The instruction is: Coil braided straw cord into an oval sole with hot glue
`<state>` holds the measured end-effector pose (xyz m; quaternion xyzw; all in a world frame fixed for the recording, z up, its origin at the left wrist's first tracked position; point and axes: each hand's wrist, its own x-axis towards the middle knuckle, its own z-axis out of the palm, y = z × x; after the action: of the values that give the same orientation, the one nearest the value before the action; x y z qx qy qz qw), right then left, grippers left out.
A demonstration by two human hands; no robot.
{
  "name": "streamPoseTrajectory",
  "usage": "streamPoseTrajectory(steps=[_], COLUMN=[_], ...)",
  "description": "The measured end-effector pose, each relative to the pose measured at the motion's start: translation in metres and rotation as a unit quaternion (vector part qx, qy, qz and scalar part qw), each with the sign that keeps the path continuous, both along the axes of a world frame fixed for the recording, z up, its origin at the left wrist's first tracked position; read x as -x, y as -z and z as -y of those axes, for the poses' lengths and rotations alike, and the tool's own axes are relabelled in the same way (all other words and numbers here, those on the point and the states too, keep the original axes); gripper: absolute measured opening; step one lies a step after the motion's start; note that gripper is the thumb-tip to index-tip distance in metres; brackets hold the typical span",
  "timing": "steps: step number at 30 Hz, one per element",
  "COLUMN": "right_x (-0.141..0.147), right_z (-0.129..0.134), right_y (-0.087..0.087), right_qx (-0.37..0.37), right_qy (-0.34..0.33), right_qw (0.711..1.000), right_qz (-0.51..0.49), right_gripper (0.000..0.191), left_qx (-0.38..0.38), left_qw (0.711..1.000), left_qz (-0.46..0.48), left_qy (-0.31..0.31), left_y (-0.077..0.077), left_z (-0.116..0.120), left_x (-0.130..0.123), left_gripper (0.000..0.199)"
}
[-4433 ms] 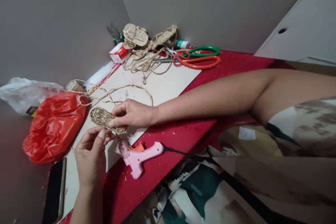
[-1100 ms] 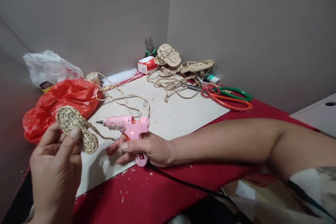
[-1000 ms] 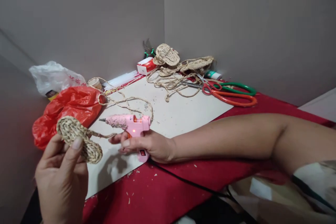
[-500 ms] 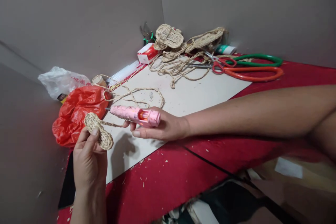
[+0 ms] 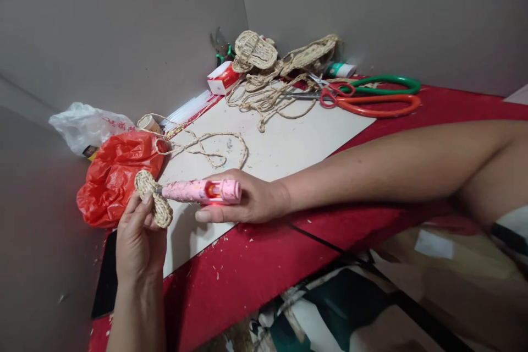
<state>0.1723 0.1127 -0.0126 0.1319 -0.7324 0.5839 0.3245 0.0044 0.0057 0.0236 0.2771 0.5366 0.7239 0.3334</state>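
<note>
My left hand (image 5: 140,234) pinches a small sole-shaped piece of woven straw (image 5: 162,212) between thumb and fingers, tilted above the table. My right hand (image 5: 251,198) is wrapped round a pink glue gun (image 5: 187,191) with a small red light showing. The gun's metal nozzle meets the narrow middle of the woven piece, beside my left thumb. Behind the gun, a straw cord (image 5: 246,148) lies looped on the white board (image 5: 284,146); where it joins the woven piece is hidden.
A red plastic bag (image 5: 119,176) and a white bag (image 5: 88,124) stand left. At the back are a red-and-white box (image 5: 223,78), woven straw pieces (image 5: 256,50), tangled cord, and scissors with red (image 5: 381,105) and green handles. A black cable (image 5: 317,239) crosses the red cloth (image 5: 231,286).
The glue gun has moved left and its nozzle has come onto the woven piece. The cord stretched between the piece and my right fingers no longer shows. The whole view has shifted slightly.
</note>
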Motion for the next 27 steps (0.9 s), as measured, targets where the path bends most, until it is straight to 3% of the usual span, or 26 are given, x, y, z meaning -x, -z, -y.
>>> streamPoseTrajectory(steps=[10, 19, 22, 27], right_x=[0.004, 0.006, 0.006, 0.008], right_z=[-0.003, -0.006, -0.006, -0.005], right_y=[0.003, 0.007, 0.008, 0.012], right_qx=[0.054, 0.038, 0.035, 0.042], right_qy=[-0.006, 0.031, 0.076, 0.101], right_qw=[0.998, 0.999, 0.995, 0.994], right_qz=[0.012, 0.022, 0.061, 0.025], right_gripper=[0.042, 0.025, 0.018, 0.034], left_qx=[0.019, 0.030, 0.034, 0.030], left_qw=[0.999, 0.998, 0.998, 0.997], left_qz=[0.028, 0.043, 0.046, 0.047], left_qy=[0.028, 0.036, 0.038, 0.044], left_y=[0.004, 0.006, 0.005, 0.003], left_z=[-0.004, -0.004, -0.003, -0.005], left_x=[0.001, 0.004, 0.006, 0.004], left_gripper=[0.014, 0.020, 0.020, 0.023])
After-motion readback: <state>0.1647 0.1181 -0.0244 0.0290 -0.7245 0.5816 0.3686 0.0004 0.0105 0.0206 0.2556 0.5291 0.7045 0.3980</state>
